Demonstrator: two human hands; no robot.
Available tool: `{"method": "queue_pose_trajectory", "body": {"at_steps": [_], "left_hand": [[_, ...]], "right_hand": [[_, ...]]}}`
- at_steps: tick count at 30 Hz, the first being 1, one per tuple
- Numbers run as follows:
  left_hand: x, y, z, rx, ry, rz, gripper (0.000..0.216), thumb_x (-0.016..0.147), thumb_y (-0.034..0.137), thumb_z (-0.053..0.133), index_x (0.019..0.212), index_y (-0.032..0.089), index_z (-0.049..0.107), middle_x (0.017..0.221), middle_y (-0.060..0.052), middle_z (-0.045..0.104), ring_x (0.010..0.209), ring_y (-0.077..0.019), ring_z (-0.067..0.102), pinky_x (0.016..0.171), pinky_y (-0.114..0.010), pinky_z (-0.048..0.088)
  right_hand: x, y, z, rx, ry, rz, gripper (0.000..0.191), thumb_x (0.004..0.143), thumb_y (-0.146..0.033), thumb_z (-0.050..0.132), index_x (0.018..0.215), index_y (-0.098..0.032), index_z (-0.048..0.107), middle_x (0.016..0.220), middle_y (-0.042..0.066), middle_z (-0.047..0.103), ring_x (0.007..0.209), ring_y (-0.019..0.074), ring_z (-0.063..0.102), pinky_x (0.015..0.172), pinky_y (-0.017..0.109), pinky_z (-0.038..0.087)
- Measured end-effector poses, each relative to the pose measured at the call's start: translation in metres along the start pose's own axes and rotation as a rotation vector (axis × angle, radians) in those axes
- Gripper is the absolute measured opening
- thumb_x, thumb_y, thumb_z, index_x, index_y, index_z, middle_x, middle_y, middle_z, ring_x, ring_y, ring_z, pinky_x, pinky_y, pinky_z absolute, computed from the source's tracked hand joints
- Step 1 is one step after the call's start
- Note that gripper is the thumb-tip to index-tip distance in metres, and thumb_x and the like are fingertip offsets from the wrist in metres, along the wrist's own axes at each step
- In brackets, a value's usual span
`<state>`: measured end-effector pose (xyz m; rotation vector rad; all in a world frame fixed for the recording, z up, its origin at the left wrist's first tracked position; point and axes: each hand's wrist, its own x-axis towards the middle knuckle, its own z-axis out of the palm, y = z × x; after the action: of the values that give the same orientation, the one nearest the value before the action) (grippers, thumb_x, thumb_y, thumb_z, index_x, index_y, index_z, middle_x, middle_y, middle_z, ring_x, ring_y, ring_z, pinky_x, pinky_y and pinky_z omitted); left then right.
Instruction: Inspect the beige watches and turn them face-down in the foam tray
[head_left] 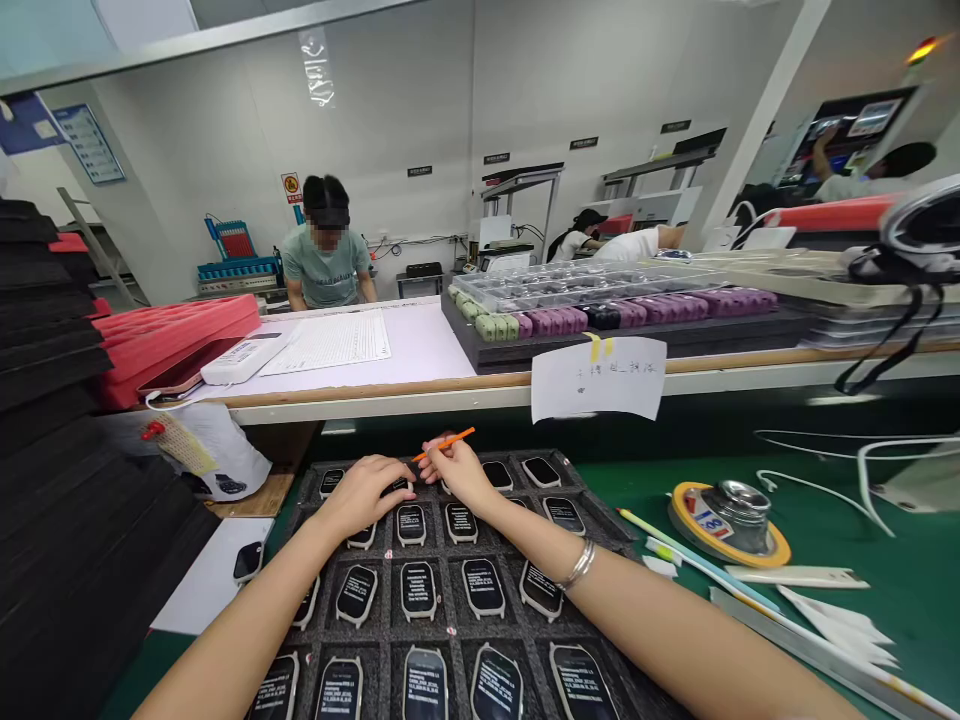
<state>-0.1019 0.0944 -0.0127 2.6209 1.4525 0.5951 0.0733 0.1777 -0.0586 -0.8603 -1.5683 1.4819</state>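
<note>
A black foam tray (517, 545) in front of me holds rows of smartwatches without straps, many with white text lit on their dark screens. My left hand (371, 490) is at the tray's back row, its thumb and fingers closed around the edges of a smartwatch (397, 484). Just to the right, my right hand (456, 474) pinches a thin orange pen-like stick (457, 437). The stick slants, with its lower left end close to my left fingertips. Part of that watch is covered by my fingers, and my forearms hide several watches in the tray.
Above the tray runs a shelf (420, 340) bearing papers, a red foam tray (180, 330) and purple and green pieces (555, 320). Black foam trays (52, 450) are stacked left. On the green mat lie a round dispenser (731, 520) and white strips (795, 577). A co-worker (330, 260) sits opposite.
</note>
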Motion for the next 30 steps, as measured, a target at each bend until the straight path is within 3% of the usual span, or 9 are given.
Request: {"method": "queue_pose_trajectory", "body": {"at_steps": [4, 11, 21, 25, 30], "left_hand": [[-0.001, -0.002, 0.002, -0.056, 0.02, -0.047, 0.025, 0.092, 0.041, 0.058, 0.107, 0.021, 0.062, 0.108, -0.005, 0.07, 0.105, -0.0223, 0.064, 0.093, -0.041, 0.049], [-0.005, -0.006, 0.007, -0.135, 0.059, -0.161, 0.046, 0.087, 0.043, 0.065, 0.124, 0.026, 0.045, 0.122, -0.008, 0.067, 0.113, -0.0227, 0.064, 0.096, -0.038, 0.05], [-0.003, -0.005, 0.008, -0.119, 0.058, -0.186, 0.039, 0.086, 0.041, 0.066, 0.117, 0.026, 0.048, 0.115, -0.005, 0.067, 0.109, -0.0218, 0.065, 0.093, -0.037, 0.051], [-0.006, -0.008, -0.004, 0.001, 0.062, -0.203, 0.031, 0.09, 0.043, 0.059, 0.11, 0.019, 0.056, 0.108, -0.007, 0.066, 0.105, -0.0238, 0.062, 0.093, -0.044, 0.048], [-0.018, -0.015, -0.021, 0.159, -0.022, -0.195, 0.027, 0.092, 0.041, 0.058, 0.102, 0.016, 0.065, 0.104, -0.006, 0.066, 0.101, -0.022, 0.061, 0.092, -0.046, 0.047]], "right_hand": [[-0.006, 0.004, -0.002, 0.013, -0.02, 0.013, 0.03, 0.096, -0.033, 0.059, 0.121, -0.016, 0.059, 0.116, 0.008, 0.064, 0.094, 0.02, 0.066, 0.079, 0.039, 0.058], [-0.014, 0.0, -0.003, -0.014, -0.052, 0.001, 0.029, 0.096, -0.033, 0.059, 0.119, -0.015, 0.059, 0.114, 0.008, 0.065, 0.093, 0.0194, 0.066, 0.078, 0.038, 0.058], [-0.015, 0.0, -0.003, -0.026, -0.064, -0.03, 0.029, 0.096, -0.032, 0.06, 0.119, -0.015, 0.06, 0.114, 0.007, 0.065, 0.093, 0.0193, 0.066, 0.078, 0.038, 0.058], [-0.012, -0.002, -0.004, -0.009, -0.022, -0.033, 0.029, 0.096, -0.033, 0.059, 0.12, -0.016, 0.059, 0.115, 0.008, 0.064, 0.094, 0.0197, 0.066, 0.079, 0.039, 0.058], [-0.01, -0.009, -0.003, -0.012, -0.007, -0.024, 0.03, 0.096, -0.033, 0.059, 0.121, -0.016, 0.059, 0.116, 0.008, 0.064, 0.095, 0.0201, 0.066, 0.08, 0.039, 0.057]]}}
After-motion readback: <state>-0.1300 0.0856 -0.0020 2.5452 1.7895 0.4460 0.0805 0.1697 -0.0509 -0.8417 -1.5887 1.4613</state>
